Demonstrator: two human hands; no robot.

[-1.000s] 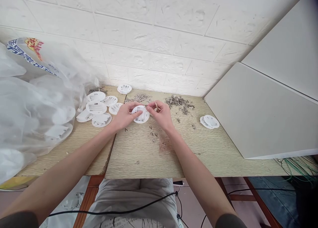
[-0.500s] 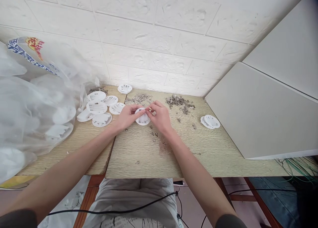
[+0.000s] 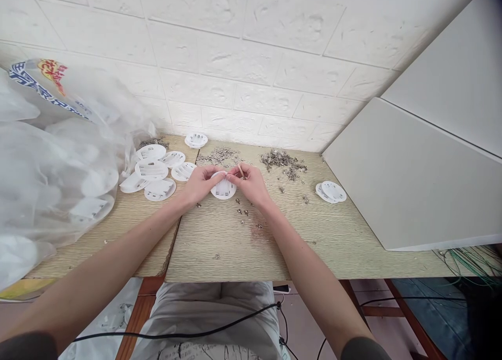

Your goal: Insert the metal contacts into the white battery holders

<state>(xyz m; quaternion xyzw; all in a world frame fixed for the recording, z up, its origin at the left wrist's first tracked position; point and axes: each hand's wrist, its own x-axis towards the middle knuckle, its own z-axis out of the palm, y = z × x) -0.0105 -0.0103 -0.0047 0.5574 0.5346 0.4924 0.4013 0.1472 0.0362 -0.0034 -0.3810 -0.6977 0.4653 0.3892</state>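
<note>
My left hand (image 3: 204,184) is closed on the edge of a white round plastic battery holder (image 3: 223,189), its thumb lying over the upper rim. The holder is tilted toward me, with slots and small metal parts on its face. My right hand (image 3: 250,183) is closed in a pinch at the holder's upper right rim. A thin, pale stick-like shape (image 3: 241,171) shows among its fingers; what the fingertips pinch is hidden. Several small metal contacts (image 3: 240,211) lie on the table just below the hands.
Several white round holders (image 3: 160,188) lie at left beside a big clear plastic bag (image 3: 78,156). Behind the hands are heaps of small metal pieces (image 3: 280,159). Two stacked holders (image 3: 332,192) sit at right, near a large grey panel (image 3: 423,182). A white brick-pattern wall (image 3: 251,62) stands behind.
The holder and both hands have shifted slightly left. My right fingers have changed position at the rim, and the pale stick-like shape now shows between them.
</note>
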